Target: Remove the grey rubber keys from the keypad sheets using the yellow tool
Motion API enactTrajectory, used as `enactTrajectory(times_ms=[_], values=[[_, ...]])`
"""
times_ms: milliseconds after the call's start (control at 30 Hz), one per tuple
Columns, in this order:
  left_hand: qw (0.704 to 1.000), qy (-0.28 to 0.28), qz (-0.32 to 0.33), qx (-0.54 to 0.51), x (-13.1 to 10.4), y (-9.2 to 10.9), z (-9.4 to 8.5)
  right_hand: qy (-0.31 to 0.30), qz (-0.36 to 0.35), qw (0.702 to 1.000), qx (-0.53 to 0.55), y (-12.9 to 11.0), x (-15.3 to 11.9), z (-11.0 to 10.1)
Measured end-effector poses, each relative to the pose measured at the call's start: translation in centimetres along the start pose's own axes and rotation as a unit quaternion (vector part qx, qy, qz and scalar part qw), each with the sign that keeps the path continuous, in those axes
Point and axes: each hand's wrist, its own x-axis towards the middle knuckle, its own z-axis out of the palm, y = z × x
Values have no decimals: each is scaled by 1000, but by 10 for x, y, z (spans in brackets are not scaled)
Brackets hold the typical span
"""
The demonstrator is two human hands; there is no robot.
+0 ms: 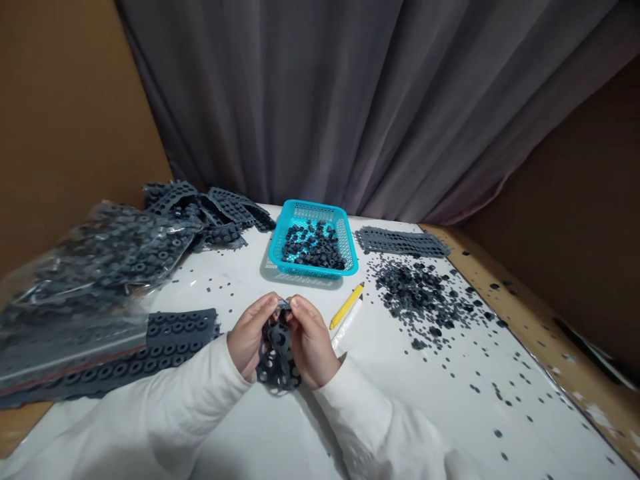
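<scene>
My left hand [250, 337] and my right hand [313, 340] meet over the middle of the table, thumbs and fingers pinching the top of a perforated dark rubber sheet [277, 353]. The sheet hangs down between my palms, its round holes showing. Whatever sits right at my fingertips is too small to make out. Just beyond my hands stands a turquoise plastic basket [314, 270] with many small black rubber rings [320, 247] in it. A yellow pen-like tool [347, 307] and a white one [347, 320] lie beside my right hand.
At left, a clear bag [110, 247] of rubber rings rests partly on a moulded rubber sheet [175, 340]. More sheets [200, 207] are heaped behind it. On the right lie a flat perforated strip [403, 241] and a scattered pile of black scraps [420, 290]. A grey curtain [310, 100] hangs behind.
</scene>
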Motion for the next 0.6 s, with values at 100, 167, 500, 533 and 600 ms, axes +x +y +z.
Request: enactTrajectory(times_ms=[100,167,500,533,600], values=[[999,23,-10,-30,0,2,-2,9,4,1000,19,3,-1,2],[999,18,-21,-41,0,2,-4,6,5,1000,19,4,-1,3],[935,-177,94,293,7,8,-27,-231,-35,908,-348,-40,0,-19],[915,-202,101,335,7,10,-28,-250,-53,880,-401,-47,-1,-20],[871,-248,110,410,7,13,-28,-274,-94,828,-480,-55,-3,-20]])
